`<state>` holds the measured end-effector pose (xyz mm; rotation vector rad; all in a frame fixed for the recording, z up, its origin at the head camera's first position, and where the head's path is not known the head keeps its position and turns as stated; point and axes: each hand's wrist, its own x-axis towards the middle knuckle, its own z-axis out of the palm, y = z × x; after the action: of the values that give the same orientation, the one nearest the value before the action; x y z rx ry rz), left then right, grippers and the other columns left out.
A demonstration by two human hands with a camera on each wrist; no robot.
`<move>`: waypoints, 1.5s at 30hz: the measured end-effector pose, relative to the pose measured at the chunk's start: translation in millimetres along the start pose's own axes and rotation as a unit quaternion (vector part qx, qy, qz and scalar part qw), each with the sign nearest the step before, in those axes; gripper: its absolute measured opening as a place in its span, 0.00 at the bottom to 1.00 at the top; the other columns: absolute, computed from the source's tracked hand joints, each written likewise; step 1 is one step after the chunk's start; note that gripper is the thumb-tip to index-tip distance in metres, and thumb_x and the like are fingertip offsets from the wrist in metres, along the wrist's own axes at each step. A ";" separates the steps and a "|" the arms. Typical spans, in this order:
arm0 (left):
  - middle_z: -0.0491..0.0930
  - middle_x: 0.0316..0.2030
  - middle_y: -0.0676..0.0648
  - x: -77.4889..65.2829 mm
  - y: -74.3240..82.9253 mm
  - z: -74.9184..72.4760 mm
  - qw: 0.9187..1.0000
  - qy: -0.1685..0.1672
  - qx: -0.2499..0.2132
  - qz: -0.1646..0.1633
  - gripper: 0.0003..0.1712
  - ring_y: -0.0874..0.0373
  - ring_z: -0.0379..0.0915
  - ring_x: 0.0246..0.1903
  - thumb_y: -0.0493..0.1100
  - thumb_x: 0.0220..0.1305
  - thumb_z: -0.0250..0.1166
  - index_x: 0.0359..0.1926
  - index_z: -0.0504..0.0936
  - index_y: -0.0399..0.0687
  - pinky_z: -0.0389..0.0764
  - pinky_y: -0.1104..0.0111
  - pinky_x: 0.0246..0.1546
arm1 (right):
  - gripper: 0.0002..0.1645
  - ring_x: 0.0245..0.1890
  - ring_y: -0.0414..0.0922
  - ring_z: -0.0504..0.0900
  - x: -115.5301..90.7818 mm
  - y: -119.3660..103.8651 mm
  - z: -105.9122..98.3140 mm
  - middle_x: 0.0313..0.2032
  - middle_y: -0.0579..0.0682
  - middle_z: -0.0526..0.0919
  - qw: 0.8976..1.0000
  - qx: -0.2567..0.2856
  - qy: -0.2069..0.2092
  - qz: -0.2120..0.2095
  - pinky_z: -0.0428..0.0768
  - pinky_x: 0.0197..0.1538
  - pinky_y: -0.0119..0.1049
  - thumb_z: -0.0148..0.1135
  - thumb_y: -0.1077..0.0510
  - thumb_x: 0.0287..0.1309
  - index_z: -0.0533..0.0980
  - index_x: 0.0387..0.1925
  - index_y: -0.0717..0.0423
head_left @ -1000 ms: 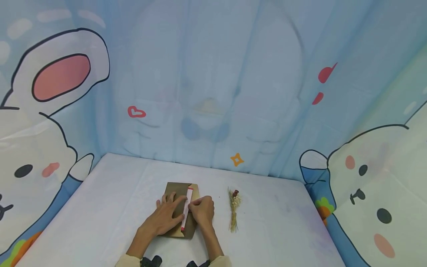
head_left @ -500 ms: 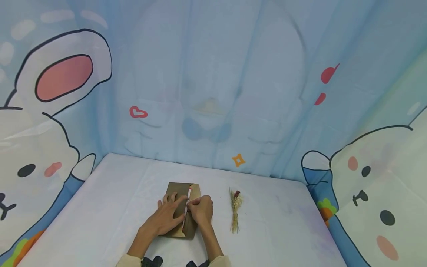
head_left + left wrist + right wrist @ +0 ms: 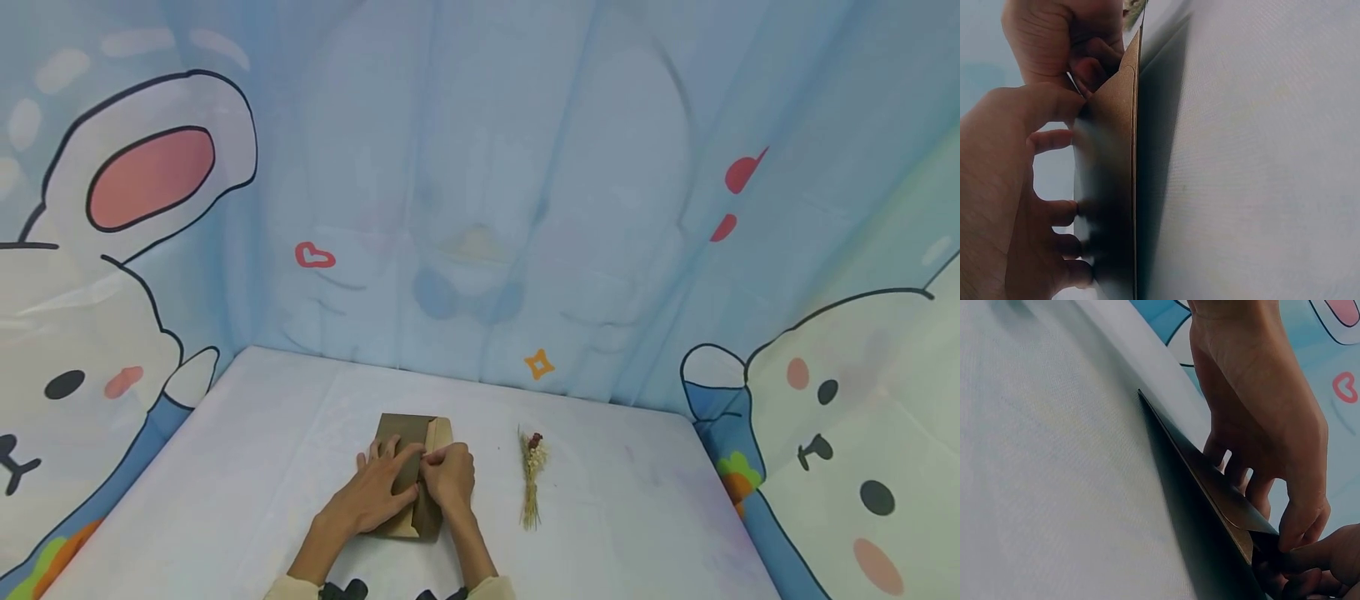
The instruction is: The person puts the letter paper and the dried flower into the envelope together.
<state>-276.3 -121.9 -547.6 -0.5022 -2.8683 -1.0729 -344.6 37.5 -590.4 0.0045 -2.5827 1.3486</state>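
A brown paper envelope point(image 3: 401, 427) lies on the white table, its lighter flap side facing right. My left hand point(image 3: 371, 497) rests on it with fingers spread, the fingertips touching the paper, as the left wrist view also shows. At the envelope's right edge, my right hand point(image 3: 448, 477) has its fingers curled and pinches the paper by the opening, close to the left thumb. In the right wrist view the envelope point(image 3: 1210, 490) is seen edge-on, with its opening point(image 3: 1263, 540) at the right fingertips. What lies inside is hidden.
A small bunch of dried flowers point(image 3: 532, 479) lies on the table to the right of the envelope. The white tabletop point(image 3: 622, 500) stretches out around them. Behind and at both sides hangs a blue curtain point(image 3: 480, 167) with cartoon animals.
The white strip with red ends, seen along the envelope's opening a second ago, narrowed and is now out of sight. Both hands stay almost in place; the right shifts slightly left.
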 end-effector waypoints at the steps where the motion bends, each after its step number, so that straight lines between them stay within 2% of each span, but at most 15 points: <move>1: 0.60 0.81 0.25 -0.2 0.5 0.0 1.000 0.000 0.000 0.000 0.34 0.15 0.49 0.79 0.51 0.77 0.66 0.79 0.70 0.57 0.51 0.17 0.71 | 0.08 0.23 0.40 0.85 0.4 1.3 0.9 0.23 0.48 0.91 1.000 -0.004 -0.001 0.002 0.82 0.28 0.35 0.79 0.65 0.53 0.90 0.21 0.53; 6: 0.61 0.80 0.26 -0.3 2.2 0.2 1.000 0.000 0.004 -0.003 0.34 0.19 0.51 0.80 0.51 0.77 0.66 0.79 0.71 0.58 0.54 0.18 0.71 | 0.09 0.23 0.40 0.85 1.9 4.1 2.3 0.23 0.47 0.91 1.000 -0.013 -0.004 0.000 0.83 0.29 0.34 0.79 0.65 0.54 0.90 0.22 0.52; 10: 0.61 0.80 0.26 0.3 2.8 0.2 1.000 0.002 0.006 -0.001 0.34 0.20 0.53 0.79 0.52 0.76 0.66 0.79 0.71 0.58 0.55 0.19 0.71 | 0.08 0.23 0.40 0.85 -1.4 -3.2 -3.2 0.23 0.49 0.91 1.000 -0.009 0.000 -0.004 0.83 0.29 0.35 0.79 0.67 0.52 0.90 0.21 0.54; 15: 0.61 0.80 0.25 -0.7 1.8 -0.6 1.000 0.004 0.004 0.001 0.34 0.20 0.53 0.79 0.52 0.76 0.67 0.79 0.71 0.56 0.55 0.18 0.70 | 0.06 0.25 0.41 0.85 -14.9 -26.7 -24.5 0.24 0.50 0.92 1.000 0.027 0.000 0.005 0.82 0.31 0.35 0.82 0.67 0.52 0.91 0.23 0.57; 19: 0.61 0.80 0.24 -1.4 3.1 1.0 1.000 0.002 0.001 0.001 0.35 0.18 0.52 0.79 0.51 0.76 0.67 0.79 0.71 0.56 0.53 0.17 0.71 | 0.05 0.23 0.40 0.86 -23.4 -36.2 -45.5 0.23 0.52 0.92 0.999 0.050 0.019 0.004 0.82 0.29 0.33 0.82 0.67 0.54 0.91 0.25 0.60; 22: 0.61 0.80 0.24 -3.1 3.9 1.1 1.000 0.002 0.000 0.000 0.35 0.17 0.51 0.79 0.51 0.75 0.68 0.79 0.71 0.57 0.52 0.17 0.71 | 0.05 0.20 0.37 0.83 -24.3 -32.4 -55.9 0.22 0.51 0.91 0.997 0.056 0.057 0.005 0.78 0.26 0.30 0.82 0.67 0.55 0.92 0.26 0.60; 26: 0.62 0.79 0.23 -4.7 5.5 -0.5 1.000 0.005 -0.002 0.003 0.35 0.16 0.53 0.78 0.51 0.74 0.69 0.78 0.72 0.56 0.53 0.16 0.69 | 0.06 0.19 0.37 0.79 -20.5 -20.0 -67.7 0.19 0.49 0.89 0.990 0.040 0.138 0.002 0.75 0.26 0.31 0.83 0.64 0.55 0.92 0.24 0.58; 30: 0.60 0.79 0.21 -5.4 7.9 -2.9 1.000 0.000 -0.010 0.005 0.35 0.12 0.49 0.78 0.50 0.74 0.69 0.78 0.72 0.55 0.50 0.15 0.70 | 0.06 0.21 0.45 0.84 -17.6 -8.8 -82.8 0.21 0.51 0.90 0.976 0.006 0.220 -0.009 0.80 0.29 0.40 0.84 0.62 0.54 0.92 0.26 0.59; 34: 0.57 0.80 0.20 -6.6 8.7 -4.2 1.000 -0.008 -0.014 0.001 0.35 0.10 0.44 0.79 0.49 0.75 0.68 0.79 0.70 0.54 0.46 0.15 0.71 | 0.08 0.25 0.53 0.88 -17.6 -0.1 -97.8 0.24 0.54 0.91 0.961 -0.022 0.276 -0.025 0.82 0.30 0.50 0.85 0.61 0.52 0.92 0.32 0.61; 38: 0.56 0.80 0.20 -6.3 9.0 -5.0 1.000 -0.009 -0.015 0.002 0.35 0.08 0.43 0.78 0.49 0.75 0.68 0.79 0.70 0.53 0.45 0.14 0.71 | 0.15 0.26 0.56 0.90 -16.7 8.4 -112.2 0.27 0.54 0.93 0.951 -0.038 0.307 -0.025 0.77 0.27 0.45 0.87 0.59 0.51 0.92 0.39 0.61; 41: 0.57 0.80 0.20 -6.3 9.0 -5.1 1.000 -0.008 -0.013 0.005 0.35 0.07 0.44 0.77 0.49 0.75 0.68 0.79 0.70 0.54 0.46 0.14 0.70 | 0.16 0.27 0.57 0.89 -17.4 13.8 -122.3 0.29 0.54 0.93 0.945 -0.045 0.324 -0.007 0.73 0.28 0.42 0.87 0.57 0.52 0.93 0.41 0.60; 45: 0.57 0.80 0.20 -6.9 8.4 -3.5 1.000 -0.008 -0.012 0.007 0.35 0.07 0.45 0.77 0.49 0.75 0.69 0.79 0.70 0.54 0.46 0.14 0.70 | 0.14 0.30 0.60 0.90 -20.0 23.6 -133.4 0.30 0.56 0.93 0.941 -0.055 0.332 0.039 0.75 0.31 0.49 0.85 0.55 0.55 0.92 0.38 0.61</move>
<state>-267.4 -120.1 -540.6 -0.5338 -2.8650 -1.1073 -301.2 157.2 -540.0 -0.4894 -2.0835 0.9925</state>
